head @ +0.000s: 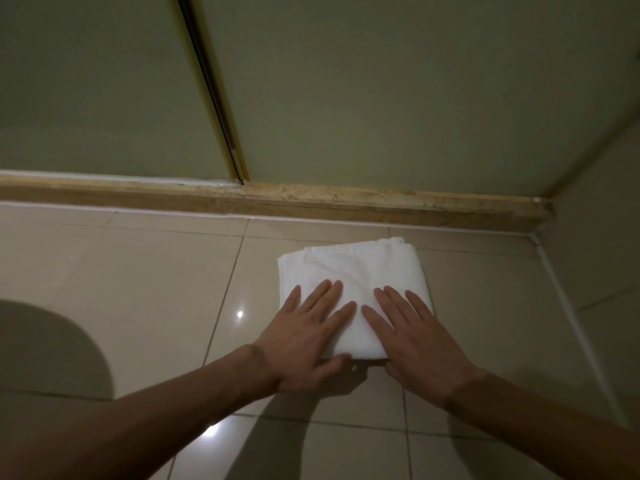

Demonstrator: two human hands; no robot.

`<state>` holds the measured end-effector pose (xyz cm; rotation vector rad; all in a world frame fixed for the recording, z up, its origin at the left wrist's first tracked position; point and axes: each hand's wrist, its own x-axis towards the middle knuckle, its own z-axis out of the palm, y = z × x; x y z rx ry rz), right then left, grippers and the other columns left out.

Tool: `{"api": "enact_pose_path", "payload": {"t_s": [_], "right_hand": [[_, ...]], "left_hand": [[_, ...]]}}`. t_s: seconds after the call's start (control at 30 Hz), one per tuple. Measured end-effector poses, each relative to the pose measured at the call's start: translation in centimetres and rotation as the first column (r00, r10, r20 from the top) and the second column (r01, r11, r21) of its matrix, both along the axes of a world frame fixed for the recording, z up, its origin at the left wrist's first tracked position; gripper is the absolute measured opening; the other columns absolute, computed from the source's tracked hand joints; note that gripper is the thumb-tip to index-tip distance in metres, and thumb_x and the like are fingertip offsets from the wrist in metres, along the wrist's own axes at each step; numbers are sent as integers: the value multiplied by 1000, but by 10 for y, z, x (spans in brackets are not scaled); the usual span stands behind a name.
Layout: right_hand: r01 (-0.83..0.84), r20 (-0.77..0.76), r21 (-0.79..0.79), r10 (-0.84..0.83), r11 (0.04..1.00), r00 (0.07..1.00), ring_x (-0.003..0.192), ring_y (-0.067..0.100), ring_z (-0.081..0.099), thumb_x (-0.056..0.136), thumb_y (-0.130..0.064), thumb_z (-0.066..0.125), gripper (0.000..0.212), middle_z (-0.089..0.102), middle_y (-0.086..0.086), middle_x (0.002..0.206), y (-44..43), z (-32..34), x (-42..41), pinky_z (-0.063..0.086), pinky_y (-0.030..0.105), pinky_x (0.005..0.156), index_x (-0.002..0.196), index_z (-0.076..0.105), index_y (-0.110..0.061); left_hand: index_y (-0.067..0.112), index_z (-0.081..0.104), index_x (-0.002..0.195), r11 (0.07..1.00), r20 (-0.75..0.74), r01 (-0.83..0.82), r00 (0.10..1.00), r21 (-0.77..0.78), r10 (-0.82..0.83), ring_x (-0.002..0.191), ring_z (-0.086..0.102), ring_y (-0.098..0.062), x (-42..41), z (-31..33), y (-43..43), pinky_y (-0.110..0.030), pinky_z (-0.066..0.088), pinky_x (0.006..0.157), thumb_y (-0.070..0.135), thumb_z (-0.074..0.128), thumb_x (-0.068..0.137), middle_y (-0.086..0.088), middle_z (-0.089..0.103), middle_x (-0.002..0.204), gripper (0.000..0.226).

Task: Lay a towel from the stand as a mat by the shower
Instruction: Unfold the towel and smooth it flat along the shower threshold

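Note:
A folded white towel (349, 271) lies on the beige tiled floor, just in front of the shower's raised stone threshold (311, 202). My left hand (308, 334) lies flat on the towel's near left part, fingers straight and spread, thumb along the near edge. My right hand (412, 334) lies flat on the near right part, fingers straight. Both palms press down on the cloth. The towel stays folded in a thick square.
Frosted shower doors (381, 98) with a brass-coloured frame (214, 91) rise behind the threshold. A tiled wall (602, 244) closes the right side. A dark rounded shape (45, 351) sits at the left on the glossy floor (138, 289).

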<state>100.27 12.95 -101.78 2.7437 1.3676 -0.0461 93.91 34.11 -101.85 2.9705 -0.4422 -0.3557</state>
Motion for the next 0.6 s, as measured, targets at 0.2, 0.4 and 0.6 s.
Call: {"api": "enact_pose_path", "payload": {"t_s": [0.2,0.4,0.6], "right_hand": [[-47,-39,-34,46,998,998,142,34,24,83,-57,50,81,26,17,154,2,-5,7,17,58,113,148,26,-15],[-47,-57,-47,44,998,997,144,34,18,87,-57,45,78,21,15,156,6,-13,5,10,58,114,149,22,-15],[-57,-25,-2,57,998,998,130,34,46,77,-57,65,77,47,19,141,4,-10,7,33,57,106,137,48,-11]], "left_hand": [[36,-18,147,1000,-22,-13,1000,-5,13,140,-29,-21,4,-5,5,-50,-13,115,68,11,88,-5,-27,155,73],[38,-24,144,1000,-37,-3,999,-6,3,136,-37,-21,3,-16,4,-52,-17,113,68,10,89,-4,-32,153,72],[36,-14,148,998,-29,-13,1000,-57,11,140,-29,-20,4,-13,9,-49,-16,114,69,14,87,-4,-25,156,75]]}}
